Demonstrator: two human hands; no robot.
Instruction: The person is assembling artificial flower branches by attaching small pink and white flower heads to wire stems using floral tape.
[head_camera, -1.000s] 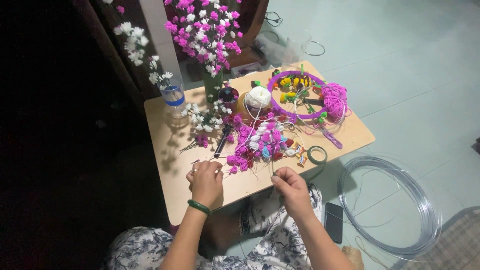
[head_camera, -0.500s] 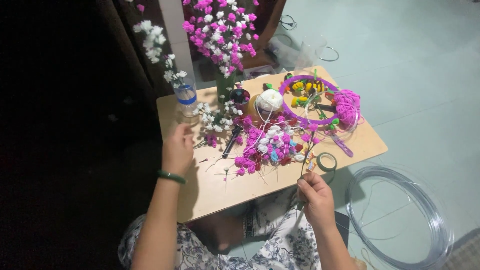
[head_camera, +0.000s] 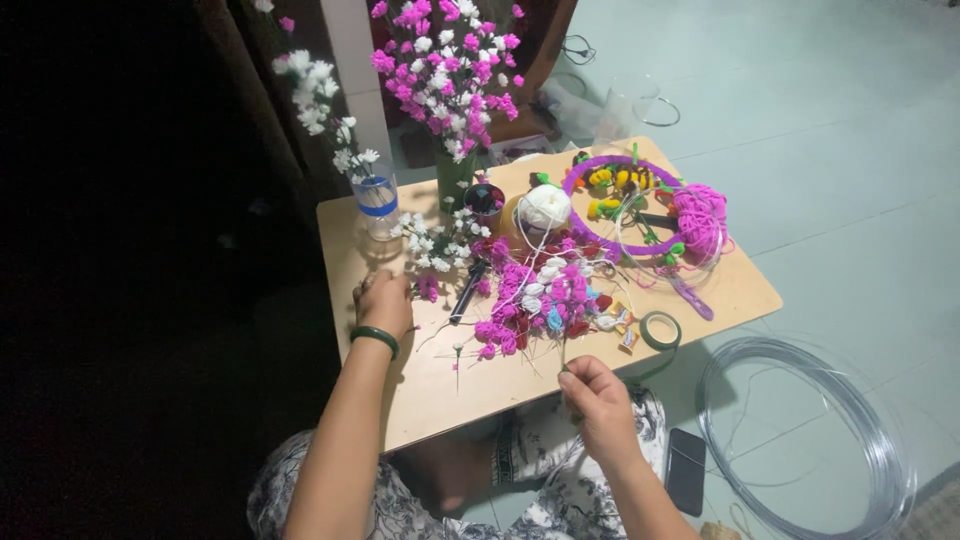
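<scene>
I've got the right hand (head_camera: 600, 405) at the table's (head_camera: 440, 395) near edge, fingers pinched on a thin flower stem (head_camera: 563, 352) w/ its top by the pink flower pile (head_camera: 535, 300), while the left hand (head_camera: 383, 300) rests curled beside the white blossoms (head_camera: 430, 250), grip can't tell, prob. steadying.

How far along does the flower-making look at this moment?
Done: a vase of finished pink and white stems stands at the back of the table. In hand: the right hand pinches a thin stem at the front edge; the left hand rests on the table by small white blossoms. Left: a heap of loose pink flowers, white yarn ball and green tape roll lie unused.
</scene>
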